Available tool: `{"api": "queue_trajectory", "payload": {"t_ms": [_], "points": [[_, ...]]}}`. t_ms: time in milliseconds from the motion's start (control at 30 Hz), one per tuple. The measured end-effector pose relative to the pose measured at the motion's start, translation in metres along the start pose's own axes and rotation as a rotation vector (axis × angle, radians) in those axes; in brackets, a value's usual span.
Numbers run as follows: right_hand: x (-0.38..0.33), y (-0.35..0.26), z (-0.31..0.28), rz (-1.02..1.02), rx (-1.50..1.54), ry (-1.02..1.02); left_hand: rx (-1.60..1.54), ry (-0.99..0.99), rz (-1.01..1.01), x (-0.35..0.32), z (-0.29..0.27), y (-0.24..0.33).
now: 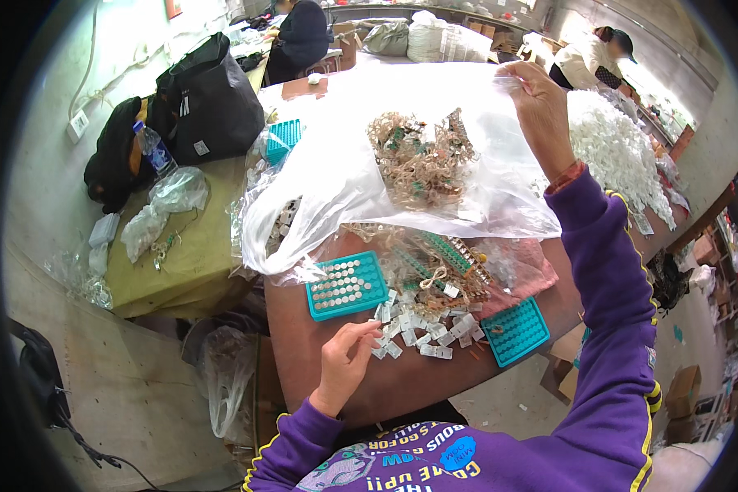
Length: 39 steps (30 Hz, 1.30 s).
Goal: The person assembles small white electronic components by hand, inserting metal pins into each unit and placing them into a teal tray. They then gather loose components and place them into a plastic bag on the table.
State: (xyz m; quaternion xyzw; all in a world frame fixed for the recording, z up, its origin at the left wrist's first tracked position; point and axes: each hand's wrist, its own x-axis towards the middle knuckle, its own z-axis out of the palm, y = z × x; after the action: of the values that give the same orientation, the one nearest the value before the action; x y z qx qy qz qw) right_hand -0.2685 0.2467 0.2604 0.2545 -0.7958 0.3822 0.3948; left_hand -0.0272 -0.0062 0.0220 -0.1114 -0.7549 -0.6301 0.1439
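Observation:
My right hand is raised at the far side of the table, its thumb and fingers pinched on the upper edge of a large clear plastic bag. The bag spreads across the table, and a tangle of beige and green strands shows at its middle. Low at the table's near edge is my left hand, fingers loosely bent and apart, with nothing visible in them. Beside its fingertips lie several small clear-and-white plastic pieces. A teal tray with rows of round silvery pieces sits just beyond that hand.
An unfilled teal tray lies at the near right; another teal tray is at the far left. More strands rest on a pink cloth. White pieces are heaped at right. A black bag and bottle stand left.

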Motion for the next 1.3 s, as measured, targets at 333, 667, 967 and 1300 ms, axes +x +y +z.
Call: {"api": "queue_trajectory", "payload": {"t_ms": [333,667,967,1300], "points": [[-0.067,-0.071,-0.097,0.003,0.042,-0.121,-0.072,0.358,-0.097,0.006,-0.054,0.027],[-0.152,-0.07,-0.108,-0.323,0.102,-0.995,0.4,0.147,0.262,0.204,-0.1,0.076],[-0.117,-0.038,-0.09,-0.151,0.272,-1.292,1.141,-0.23,-0.009,0.361,-0.014,0.029],[-0.011,0.168,0.033,0.241,-0.507,-0.427,1.05,-0.107,0.117,0.336,-0.025,0.007]]}}
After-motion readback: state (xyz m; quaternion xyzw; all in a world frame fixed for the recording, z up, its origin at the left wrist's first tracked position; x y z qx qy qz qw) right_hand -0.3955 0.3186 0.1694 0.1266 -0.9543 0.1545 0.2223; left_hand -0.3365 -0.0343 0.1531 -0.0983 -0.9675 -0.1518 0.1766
